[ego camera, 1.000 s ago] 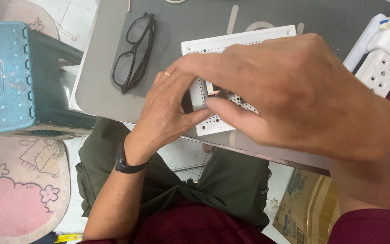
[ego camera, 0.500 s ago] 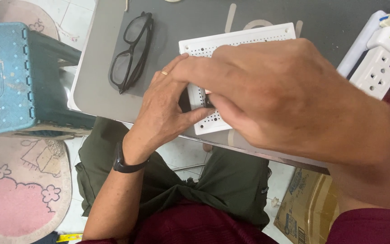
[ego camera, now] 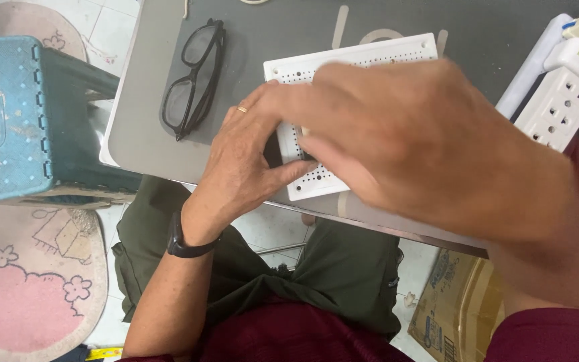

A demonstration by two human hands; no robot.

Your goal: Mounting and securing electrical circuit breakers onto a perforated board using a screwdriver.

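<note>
Seen from the head camera, looking straight down, a white breadboard [ego camera: 363, 60] dotted with rows of small holes is laid flat on a grey tabletop [ego camera: 135, 134], and every other thing is placed from it. The left hand [ego camera: 246, 161] is rested against the breadboard's left edge, its fingers curled together and its thumb pressed onto the board's near left corner. A gold ring is worn on one finger and a black watch [ego camera: 185, 245] on the wrist, nearer the body than the board. The right hand [ego camera: 423, 147] is held over the middle and right of the breadboard, so that most of it is hidden. Its fingertips are drawn together at the board's left part, just beside the left fingers, around something small and dark. Whether that piece is pinched or only touched cannot be told.

Left of the breadboard, a pair of black glasses [ego camera: 192, 80] is laid folded on the tabletop. Right of the board, a white power strip [ego camera: 561, 107] is seen at the table's edge. Far to the left, off the table, a blue plastic stool [ego camera: 5, 114] is stood on the floor. Below the board, beyond the table's near edge, dark green trousers are seen.
</note>
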